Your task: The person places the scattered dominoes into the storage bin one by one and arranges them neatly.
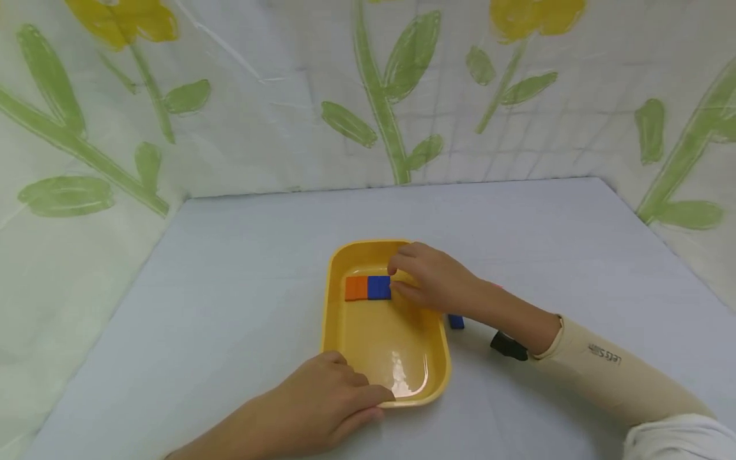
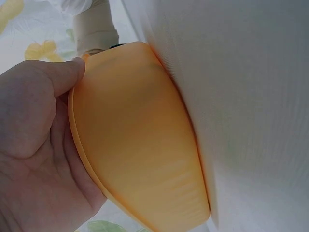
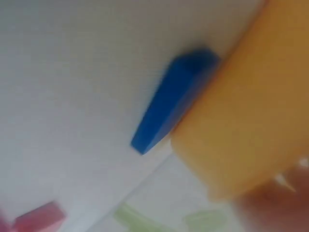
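A yellow tray lies on the table. Inside it, near the far end, orange blocks and blue blocks form a row, side by side. My left hand grips the tray's near left corner, with its thumb on the outer wall in the left wrist view. Reaching over the far right rim, my right hand has its thumb and fingers apart at the right end of the row. Nothing shows between them. In the right wrist view that hand is blurred and mostly cut off.
Another blue block lies on the table against the tray's right side, partly under my right forearm in the head view. A pinkish-red block lies farther off. A white curtain with painted flowers hangs behind the table.
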{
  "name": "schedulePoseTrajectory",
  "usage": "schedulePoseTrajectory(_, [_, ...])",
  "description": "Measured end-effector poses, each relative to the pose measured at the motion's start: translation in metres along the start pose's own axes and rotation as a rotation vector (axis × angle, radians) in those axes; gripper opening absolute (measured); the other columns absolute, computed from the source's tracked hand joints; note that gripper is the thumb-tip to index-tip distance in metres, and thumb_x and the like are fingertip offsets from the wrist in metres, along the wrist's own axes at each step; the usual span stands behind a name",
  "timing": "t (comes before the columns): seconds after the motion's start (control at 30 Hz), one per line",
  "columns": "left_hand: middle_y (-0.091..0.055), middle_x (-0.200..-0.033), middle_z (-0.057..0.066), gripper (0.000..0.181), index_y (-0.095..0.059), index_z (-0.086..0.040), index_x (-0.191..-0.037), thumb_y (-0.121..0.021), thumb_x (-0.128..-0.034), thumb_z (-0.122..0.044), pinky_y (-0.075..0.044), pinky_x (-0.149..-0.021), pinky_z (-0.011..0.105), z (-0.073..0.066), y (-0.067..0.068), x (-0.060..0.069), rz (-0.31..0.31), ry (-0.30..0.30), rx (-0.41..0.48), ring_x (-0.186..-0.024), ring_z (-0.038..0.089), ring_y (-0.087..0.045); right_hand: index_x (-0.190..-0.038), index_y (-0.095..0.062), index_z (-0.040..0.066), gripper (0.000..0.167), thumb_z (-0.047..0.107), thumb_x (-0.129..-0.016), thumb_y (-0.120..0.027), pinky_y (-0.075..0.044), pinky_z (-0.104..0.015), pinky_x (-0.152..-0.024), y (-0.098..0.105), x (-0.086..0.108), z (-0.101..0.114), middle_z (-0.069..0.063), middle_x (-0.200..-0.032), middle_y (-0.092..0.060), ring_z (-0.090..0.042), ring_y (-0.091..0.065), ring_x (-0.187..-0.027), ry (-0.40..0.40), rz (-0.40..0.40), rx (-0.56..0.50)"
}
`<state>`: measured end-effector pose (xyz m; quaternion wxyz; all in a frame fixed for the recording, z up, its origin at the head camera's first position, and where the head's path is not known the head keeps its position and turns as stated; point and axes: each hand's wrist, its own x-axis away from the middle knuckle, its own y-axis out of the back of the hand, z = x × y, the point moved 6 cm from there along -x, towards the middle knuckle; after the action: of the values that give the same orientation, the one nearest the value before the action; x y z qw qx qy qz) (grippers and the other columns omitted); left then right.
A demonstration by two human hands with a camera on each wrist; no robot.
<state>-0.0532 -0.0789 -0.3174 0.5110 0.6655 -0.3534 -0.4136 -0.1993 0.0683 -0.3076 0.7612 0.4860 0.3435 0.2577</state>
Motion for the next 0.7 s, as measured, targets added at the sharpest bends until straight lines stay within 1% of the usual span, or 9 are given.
schedulePoseTrajectory(0.17, [-0.061, -0.080, -0.016, 0.019, -0.067, -0.024, -0.114, -0.051, -0.1052, -0.031, -0.040, -0.074, 0.025, -0.001, 0.000, 0.001, -0.021, -0.005, -0.012, -0.072, -0.001, -0.055, -0.101, -0.067, 0.009, 0.014, 0.012, -0.090, -0.075, -0.052, -0.032, -0.076, 0.020, 0.021, -0.004, -0.001, -0.098, -0.063, -0.018, -0.057, -0.087, 0.012, -0.087, 0.001])
schedulePoseTrajectory(0.23, [-0.060, -0.079, -0.016, 0.019, -0.067, -0.024, -0.114, -0.051, -0.1052, -0.031, -0.039, -0.074, 0.025, 0.000, 0.000, 0.001, -0.029, -0.008, -0.010, -0.071, -0.002, -0.055, -0.099, -0.067, 0.009, 0.014, 0.010, -0.089, -0.076, -0.053, -0.032, -0.075, 0.030, 0.028, -0.008, -0.001, -0.097, -0.063, -0.018, -0.058, -0.085, -0.004, -0.096, 0.010])
schedulePoseTrajectory(0.27, [-0.060, -0.079, -0.016, 0.019, -0.067, -0.024, -0.114, -0.052, -0.1050, -0.031, -0.039, -0.074, 0.025, 0.000, 0.000, 0.001, -0.032, -0.008, -0.013, -0.071, -0.001, -0.055, -0.098, -0.067, 0.010, 0.013, 0.009, -0.089, -0.076, -0.054, -0.032, -0.074, 0.033, 0.031, -0.010, 0.000, -0.096, -0.064, -0.018, -0.059, -0.084, -0.013, -0.085, 0.012])
schedulePoseTrajectory(0.33, [-0.060, -0.079, -0.016, 0.019, -0.067, -0.025, -0.114, -0.052, -0.1049, -0.031, -0.039, -0.074, 0.025, 0.000, 0.001, 0.001, -0.034, -0.007, -0.012, -0.072, -0.002, -0.055, -0.095, -0.068, 0.011, 0.012, 0.007, -0.087, -0.076, -0.054, -0.032, -0.074, 0.036, 0.036, -0.016, 0.002, -0.093, -0.063, -0.018, -0.060, -0.083, -0.059, -0.017, 0.015])
schedulePoseTrajectory(0.4, [-0.060, -0.079, -0.016, 0.018, -0.067, -0.024, -0.114, -0.052, -0.1049, -0.031, -0.039, -0.075, 0.025, -0.001, 0.001, 0.001, -0.035, -0.006, -0.009, -0.072, -0.001, -0.055, -0.094, -0.069, 0.013, 0.012, 0.008, -0.087, -0.077, -0.055, -0.032, -0.073, 0.034, 0.043, -0.023, 0.004, -0.093, -0.063, -0.016, -0.059, -0.082, -0.112, 0.102, 0.013])
schedulePoseTrajectory(0.47, [-0.060, -0.079, -0.016, 0.019, -0.067, -0.024, -0.114, -0.051, -0.1051, -0.031, -0.039, -0.075, 0.025, -0.001, 0.001, 0.000, -0.025, -0.003, -0.005, -0.073, -0.001, -0.055, -0.094, -0.069, 0.015, 0.013, 0.012, -0.086, -0.079, -0.054, -0.032, -0.073, 0.028, 0.051, -0.028, 0.005, -0.093, -0.062, -0.015, -0.058, -0.081, -0.146, 0.229, 0.005])
schedulePoseTrajectory(0.53, [-0.061, -0.080, -0.016, 0.019, -0.067, -0.024, -0.114, -0.051, -0.1052, -0.031, -0.040, -0.075, 0.025, -0.001, 0.000, 0.000, -0.020, 0.001, -0.003, -0.073, -0.001, -0.055, -0.094, -0.069, 0.017, 0.018, 0.016, -0.083, -0.082, -0.053, -0.032, -0.074, 0.022, 0.060, -0.030, 0.006, -0.094, -0.061, -0.014, -0.057, -0.083, -0.164, 0.322, 0.008])
schedulePoseTrajectory(0.6, [-0.061, -0.080, -0.016, 0.019, -0.067, -0.024, -0.114, -0.051, -0.1052, -0.031, -0.040, -0.076, 0.026, -0.001, 0.000, 0.000, -0.017, 0.003, -0.004, -0.073, -0.001, -0.055, -0.094, -0.069, 0.018, 0.021, 0.018, -0.080, -0.085, -0.053, -0.032, -0.076, 0.018, 0.066, -0.030, 0.006, -0.096, -0.061, -0.013, -0.056, -0.084, -0.154, 0.369, -0.002])
schedulePoseTrajectory(0.7, [-0.061, -0.080, -0.016, 0.019, -0.067, -0.024, -0.114, -0.052, -0.1048, -0.031, -0.040, -0.076, 0.026, -0.001, -0.001, 0.001, -0.025, 0.002, -0.011, -0.073, -0.001, -0.055, -0.095, -0.069, 0.019, 0.025, 0.016, -0.077, -0.087, -0.052, -0.032, -0.076, 0.013, 0.073, -0.030, 0.007, -0.097, -0.060, -0.012, -0.056, -0.085, -0.140, 0.386, -0.004])
